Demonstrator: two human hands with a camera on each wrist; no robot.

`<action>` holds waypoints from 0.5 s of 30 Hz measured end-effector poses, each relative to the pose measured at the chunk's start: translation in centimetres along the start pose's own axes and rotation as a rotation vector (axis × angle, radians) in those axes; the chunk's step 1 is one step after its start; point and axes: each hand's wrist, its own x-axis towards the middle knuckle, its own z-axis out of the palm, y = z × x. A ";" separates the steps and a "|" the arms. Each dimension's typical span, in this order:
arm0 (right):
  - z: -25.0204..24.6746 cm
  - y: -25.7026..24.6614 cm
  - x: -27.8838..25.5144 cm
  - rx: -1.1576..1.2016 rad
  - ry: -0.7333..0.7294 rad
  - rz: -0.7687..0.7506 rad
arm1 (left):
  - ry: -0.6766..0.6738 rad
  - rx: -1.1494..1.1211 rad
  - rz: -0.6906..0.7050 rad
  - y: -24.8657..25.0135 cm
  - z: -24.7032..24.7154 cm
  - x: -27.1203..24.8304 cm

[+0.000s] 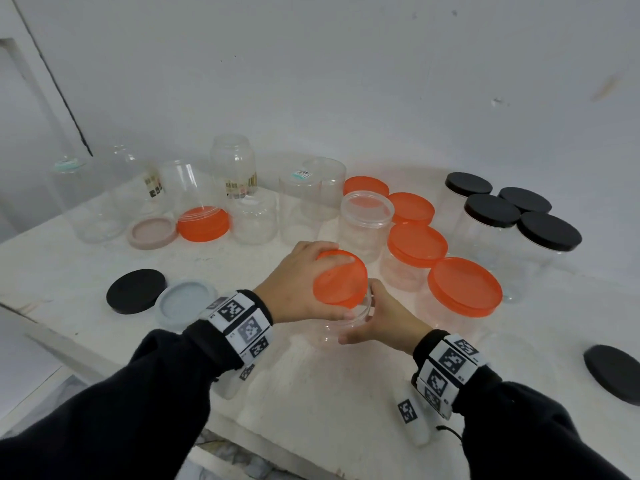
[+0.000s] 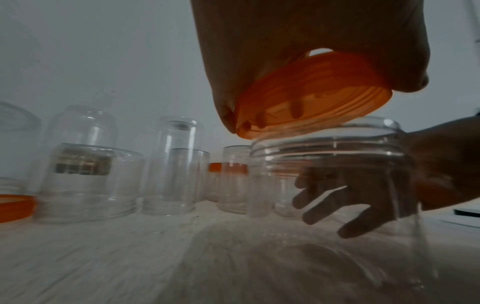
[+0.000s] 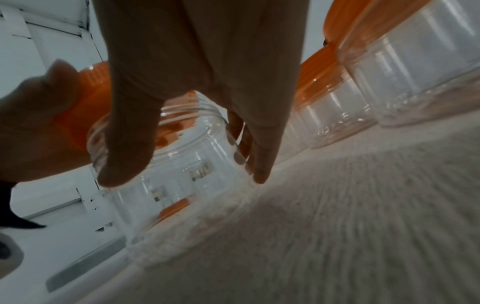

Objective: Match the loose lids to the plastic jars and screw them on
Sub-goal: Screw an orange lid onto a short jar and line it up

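Observation:
A clear plastic jar stands upright on the white table in front of me. My right hand grips its side, thumb and fingers wrapped around it. My left hand holds an orange lid from above. The lid is tilted, its lower edge touching the jar's threaded mouth, its other side raised. The right hand's fingers show through the jar wall.
Several capped jars with orange lids and black lids stand to the right. Open clear jars line the back. Loose lids lie about: black, grey, pinkish, orange, black.

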 end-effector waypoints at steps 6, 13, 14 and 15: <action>0.1 -0.2 0.0 -0.021 0.009 -0.111 | -0.068 0.069 0.065 1.1 1.2 1.0; 0.0 0.5 0.3 -0.023 0.028 -0.074 | -0.051 0.141 0.053 0.9 1.1 1.1; 0.0 0.5 0.3 -0.016 0.024 -0.064 | -0.045 0.138 0.044 0.8 1.1 1.1; 0.0 0.5 0.3 -0.012 0.021 -0.059 | -0.043 0.135 0.036 0.7 1.1 1.0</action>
